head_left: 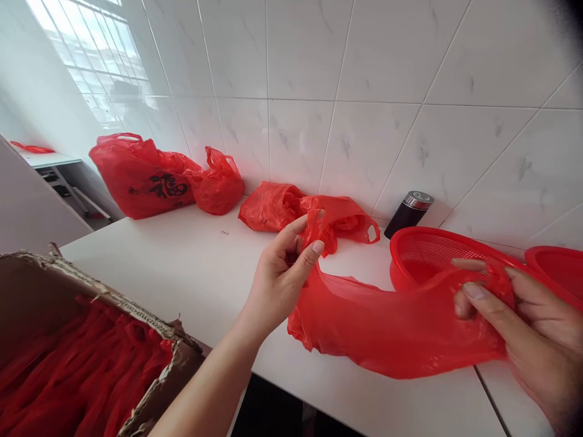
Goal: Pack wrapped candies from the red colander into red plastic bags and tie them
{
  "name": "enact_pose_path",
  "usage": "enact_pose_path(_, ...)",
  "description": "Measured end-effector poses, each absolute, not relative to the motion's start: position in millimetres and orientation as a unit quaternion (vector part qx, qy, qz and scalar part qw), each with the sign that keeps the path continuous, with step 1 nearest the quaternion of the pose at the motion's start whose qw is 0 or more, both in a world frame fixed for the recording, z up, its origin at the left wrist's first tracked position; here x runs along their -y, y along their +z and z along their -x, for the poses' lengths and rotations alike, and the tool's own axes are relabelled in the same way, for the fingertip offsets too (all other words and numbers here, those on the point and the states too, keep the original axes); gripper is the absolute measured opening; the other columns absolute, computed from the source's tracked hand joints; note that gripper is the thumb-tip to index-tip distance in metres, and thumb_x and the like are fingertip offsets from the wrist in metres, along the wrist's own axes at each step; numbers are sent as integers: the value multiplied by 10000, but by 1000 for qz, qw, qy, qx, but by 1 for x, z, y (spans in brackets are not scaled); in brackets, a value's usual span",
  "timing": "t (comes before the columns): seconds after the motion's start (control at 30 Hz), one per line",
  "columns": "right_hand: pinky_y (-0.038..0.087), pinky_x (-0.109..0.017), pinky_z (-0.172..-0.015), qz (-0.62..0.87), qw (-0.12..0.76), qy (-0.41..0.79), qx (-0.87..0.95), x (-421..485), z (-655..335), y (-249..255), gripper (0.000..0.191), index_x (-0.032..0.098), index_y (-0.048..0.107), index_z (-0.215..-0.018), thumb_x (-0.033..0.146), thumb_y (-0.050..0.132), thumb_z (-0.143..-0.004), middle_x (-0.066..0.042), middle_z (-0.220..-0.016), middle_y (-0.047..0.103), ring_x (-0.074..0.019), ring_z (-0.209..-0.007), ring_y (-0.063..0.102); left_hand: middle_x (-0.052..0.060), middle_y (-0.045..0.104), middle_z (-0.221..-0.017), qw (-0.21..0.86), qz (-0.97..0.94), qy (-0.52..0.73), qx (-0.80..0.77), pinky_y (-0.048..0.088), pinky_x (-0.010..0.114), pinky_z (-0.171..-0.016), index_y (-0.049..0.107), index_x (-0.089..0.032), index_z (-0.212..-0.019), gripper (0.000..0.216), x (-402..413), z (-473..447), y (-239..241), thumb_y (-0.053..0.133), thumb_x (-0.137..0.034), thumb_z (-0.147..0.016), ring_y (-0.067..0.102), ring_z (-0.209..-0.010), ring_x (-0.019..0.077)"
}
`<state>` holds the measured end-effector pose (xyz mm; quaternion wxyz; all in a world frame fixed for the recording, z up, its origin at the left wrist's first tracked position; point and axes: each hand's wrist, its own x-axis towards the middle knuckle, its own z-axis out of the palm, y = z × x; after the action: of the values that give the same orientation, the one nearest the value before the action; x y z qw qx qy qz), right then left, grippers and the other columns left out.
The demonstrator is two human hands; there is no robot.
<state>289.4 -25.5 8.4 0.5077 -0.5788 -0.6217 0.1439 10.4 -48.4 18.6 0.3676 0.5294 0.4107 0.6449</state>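
I hold an empty red plastic bag [387, 328] stretched between both hands above the white counter [182, 273]. My left hand [282, 279] pinches one end of the bag between thumb and fingers near its handle loops [341, 224]. My right hand [523, 328] grips the other end at the right, fingers closed around the plastic. The bag sags in the middle and touches the counter.
Filled red bags stand against the tiled wall: a large one with black print [141, 176], a smaller one [218, 182] and a flat one [271, 206]. A dark cylinder with a metal lid [409, 213], red baskets [423, 255] and a cardboard box of red bags [82, 364] are nearby.
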Motion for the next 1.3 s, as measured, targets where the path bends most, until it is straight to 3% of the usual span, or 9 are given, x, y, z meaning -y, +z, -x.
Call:
enact_pose_path(0.23,558,-231,-734,559,320,257,721,51,-282,-4,496,222,599,-1239,523,592,-845,-43,-877,717,-195,-868,693,38,638,-903,355,-569,588,-453,504,243,-651,555,-282,-1341,457,90,-2,-18,622,-308,-889,591,-745,146)
enact_pose_path(0.37,561,-268,-717,502,231,278,786,65,-264,-11,381,261,580,-1237,434,554,-898,-19,-861,714,-180,-771,683,57,594,-1145,289,-561,632,-450,515,336,-884,461,-355,-1405,561,114,5,-63,626,-263,-876,600,-1009,200)
enact_pose_path(0.47,532,-256,-674,473,184,284,813,68,-245,-22,300,267,569,-1205,338,537,-915,-5,-852,713,-162,-714,669,79,483,-1342,265,-565,619,-477,420,436,-1041,229,-383,-1514,805,117,5,-98,662,-306,-840,482,-1244,254)
enact_pose_path(0.63,485,-298,-654,441,101,191,871,59,-210,-72,313,210,609,-1133,173,536,-831,-42,-898,721,-215,-740,670,119,446,-1456,328,-610,436,-575,420,487,-1050,128,-337,-1535,878,105,-8,-143,663,-350,-839,465,-1316,289)
enact_pose_path(0.73,482,-314,-706,432,99,171,880,49,-202,-101,257,202,649,-1042,158,515,-828,-60,-990,716,-239,-852,662,94,576,-1342,255,-677,375,-580,451,481,-1022,400,-293,-1434,626,91,-11,-161,606,-225,-846,527,-1253,279)
enact_pose_path(0.83,479,-297,-702,433,97,207,872,39,-212,-109,228,231,661,-1026,215,471,-901,-38,-958,718,-208,-834,654,67,653,-1219,161,-728,345,-570,485,450,-982,667,-254,-1110,363,77,-5,-170,542,-105,-803,577,-1170,265)
enact_pose_path(1.0,455,-314,-735,445,81,162,877,24,-251,-80,144,250,690,-885,216,549,-880,-21,-887,699,-203,-826,630,91,638,-1236,126,-710,334,-607,476,496,-978,676,-218,-1077,284,64,9,-161,510,-172,-852,579,-1156,289)
enact_pose_path(1.17,409,-254,-594,482,235,249,806,27,-267,-29,240,222,612,-849,375,465,-962,15,-743,593,-128,-639,521,77,553,-1328,134,-707,337,-606,456,486,-991,527,-286,-1307,513,66,-19,-117,653,-314,-811,526,-1199,286)
enact_pose_path(1.3,414,-248,-599,489,306,271,770,31,-271,6,257,219,605,-854,440,507,-941,19,-758,581,-122,-655,510,71,588,-1215,126,-735,363,-558,457,480,-935,660,-284,-1077,270,54,-50,-83,666,-333,-811,556,-1093,285)
